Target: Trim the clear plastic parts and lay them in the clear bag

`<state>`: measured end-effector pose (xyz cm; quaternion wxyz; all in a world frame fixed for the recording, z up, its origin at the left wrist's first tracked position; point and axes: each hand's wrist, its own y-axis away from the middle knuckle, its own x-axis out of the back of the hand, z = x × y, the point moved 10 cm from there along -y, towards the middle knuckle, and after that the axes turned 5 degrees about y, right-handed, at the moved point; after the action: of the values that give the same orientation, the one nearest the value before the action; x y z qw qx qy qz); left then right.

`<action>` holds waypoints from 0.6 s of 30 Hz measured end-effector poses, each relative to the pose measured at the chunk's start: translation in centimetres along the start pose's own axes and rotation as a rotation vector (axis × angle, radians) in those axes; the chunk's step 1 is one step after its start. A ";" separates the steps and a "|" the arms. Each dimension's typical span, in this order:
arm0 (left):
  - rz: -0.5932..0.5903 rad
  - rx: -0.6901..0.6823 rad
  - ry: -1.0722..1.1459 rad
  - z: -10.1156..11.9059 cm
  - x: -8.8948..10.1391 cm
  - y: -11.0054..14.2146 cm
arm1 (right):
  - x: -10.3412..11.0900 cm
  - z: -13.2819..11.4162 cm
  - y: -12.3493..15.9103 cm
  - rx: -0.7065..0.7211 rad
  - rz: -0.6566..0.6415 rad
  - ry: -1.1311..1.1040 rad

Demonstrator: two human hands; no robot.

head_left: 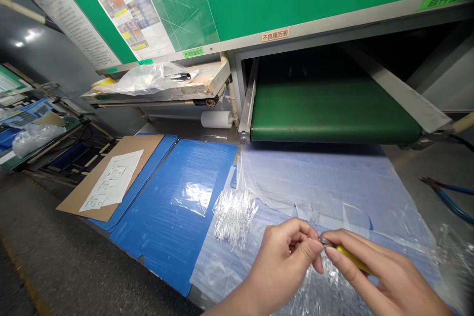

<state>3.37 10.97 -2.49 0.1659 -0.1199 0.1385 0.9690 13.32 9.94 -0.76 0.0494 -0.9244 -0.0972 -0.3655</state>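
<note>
Plastic film (318, 291) bunches nearest me, my right grip (392, 276) clamped on a yellow-handled tool (353, 259), my left grip (281, 269) closed beside its metal tip, apparently to steady it, though what it pinches I cannot tell, with clear tubes (234, 217) bundled just left.

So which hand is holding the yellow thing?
The right hand grips the yellow-handled tool; the left hand is up by the tool's metal tip, not on the yellow handle.
</note>
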 end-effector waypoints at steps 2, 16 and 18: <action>-0.002 -0.002 -0.019 0.0 0.0 0.0 | -0.3 -0.1 0.0 0.006 -0.026 -0.012; 0.005 -0.051 -0.167 0.7 0.1 0.2 | -0.1 0.1 -0.4 0.059 -0.013 0.055; 0.010 -0.065 -0.201 1.0 0.2 0.3 | 0.1 -0.1 -0.4 0.136 0.029 0.120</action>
<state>2.90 11.05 -1.52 0.1703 -0.0264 0.0903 0.9809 13.26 10.31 -0.64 0.1232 -0.8965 -0.1053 -0.4123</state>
